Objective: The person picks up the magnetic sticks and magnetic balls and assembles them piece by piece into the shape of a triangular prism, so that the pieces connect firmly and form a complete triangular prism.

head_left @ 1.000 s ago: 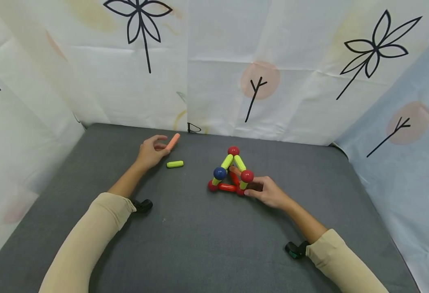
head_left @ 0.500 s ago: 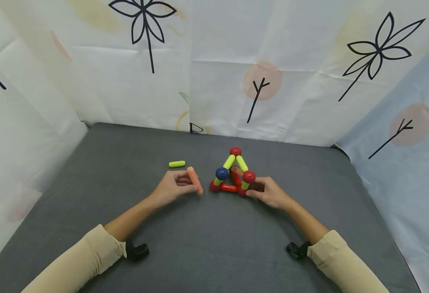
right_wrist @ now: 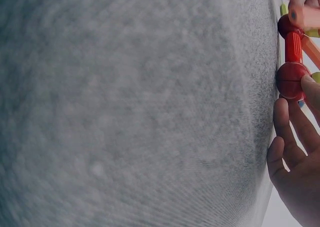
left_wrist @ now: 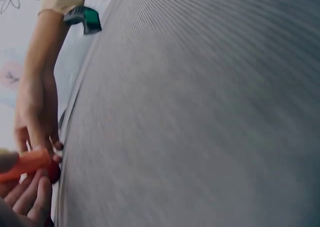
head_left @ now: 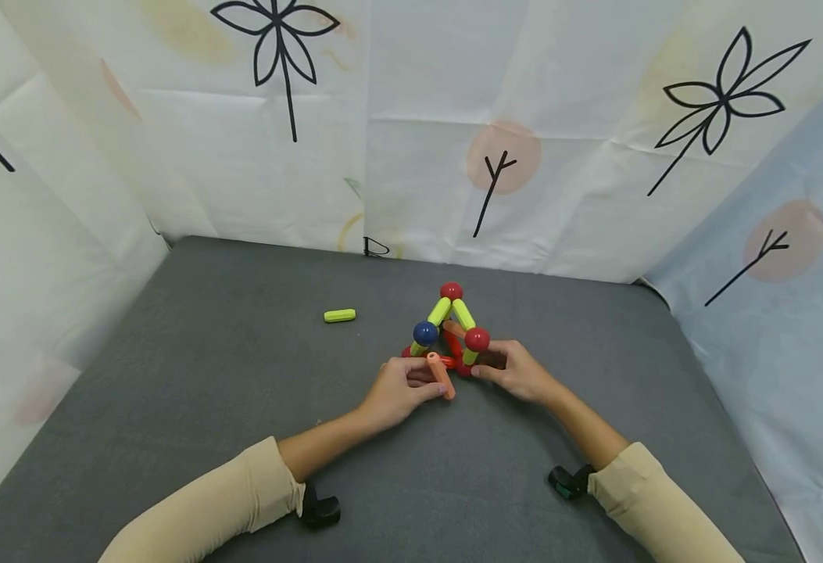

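Note:
My left hand [head_left: 393,395] pinches an orange rod [head_left: 442,377] between thumb and fingers, just in front of a building-toy frame of balls and rods. That frame has a red ball [head_left: 452,291] on top, a blue ball [head_left: 425,334] at left and yellow-green rods [head_left: 463,314] on its upper part. A red rod [right_wrist: 294,47] joins two red balls along its base. On the right side, my right hand [head_left: 517,371] grips the near base ball [right_wrist: 290,81], thumb against it. The orange rod partly hides the base in the head view; whether it touches the frame I cannot tell.
A loose yellow-green rod [head_left: 339,316] lies on the grey tabletop [head_left: 256,313], left of the frame. Patterned white cloth [head_left: 425,156] hangs behind the table and along its sides. Each wrist wears a black device [head_left: 320,510].
My left hand has carried the orange rod from the back left, past the loose yellow-green rod, rightward and nearer to the front of the frame. The right hand and frame have stayed in place.

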Motion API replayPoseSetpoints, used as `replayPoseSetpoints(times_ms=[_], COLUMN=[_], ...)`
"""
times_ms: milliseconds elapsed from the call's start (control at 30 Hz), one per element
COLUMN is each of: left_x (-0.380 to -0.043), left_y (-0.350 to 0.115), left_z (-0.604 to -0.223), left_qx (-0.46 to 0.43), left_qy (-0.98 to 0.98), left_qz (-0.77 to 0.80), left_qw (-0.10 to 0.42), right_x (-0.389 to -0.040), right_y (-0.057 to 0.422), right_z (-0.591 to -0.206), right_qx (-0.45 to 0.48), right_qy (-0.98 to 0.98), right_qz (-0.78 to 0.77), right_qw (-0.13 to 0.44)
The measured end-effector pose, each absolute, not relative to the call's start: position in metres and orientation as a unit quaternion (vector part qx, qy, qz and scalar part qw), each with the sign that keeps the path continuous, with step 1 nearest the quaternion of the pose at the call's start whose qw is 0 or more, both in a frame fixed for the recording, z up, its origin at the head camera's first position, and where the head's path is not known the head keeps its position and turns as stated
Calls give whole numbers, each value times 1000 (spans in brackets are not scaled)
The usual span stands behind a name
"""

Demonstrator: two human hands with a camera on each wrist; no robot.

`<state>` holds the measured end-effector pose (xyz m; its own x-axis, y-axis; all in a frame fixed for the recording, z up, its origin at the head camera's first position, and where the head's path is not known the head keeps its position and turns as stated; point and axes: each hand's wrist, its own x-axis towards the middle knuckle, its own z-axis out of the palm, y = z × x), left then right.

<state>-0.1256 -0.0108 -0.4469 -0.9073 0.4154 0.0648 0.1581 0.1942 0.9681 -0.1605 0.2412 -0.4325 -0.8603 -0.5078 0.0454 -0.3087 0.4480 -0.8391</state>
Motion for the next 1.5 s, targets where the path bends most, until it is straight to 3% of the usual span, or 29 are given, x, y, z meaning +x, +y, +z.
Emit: replayPoseSetpoints(times_ms=[433, 1067, 1333, 1500], left_x=[-126, -130, -136, -137], left_y=[17, 30, 32, 17], left_z=[-442, -436, -435, -436], left_qx=[64, -23, -59, -17], left_qy=[759, 719, 692, 681], left_qz=[644, 694, 717, 719], left_qw=[72, 38, 64, 139], right_x=[-161, -160, -161, -162], right_y=[242, 238, 238, 239], right_z=[-435, -430, -432, -435], right_qx=[-251, -243, -238, -241], right_qy=[836, 846, 843, 839], right_qz=[-478, -465, -473, -477], right_qw=[98, 96, 96, 100])
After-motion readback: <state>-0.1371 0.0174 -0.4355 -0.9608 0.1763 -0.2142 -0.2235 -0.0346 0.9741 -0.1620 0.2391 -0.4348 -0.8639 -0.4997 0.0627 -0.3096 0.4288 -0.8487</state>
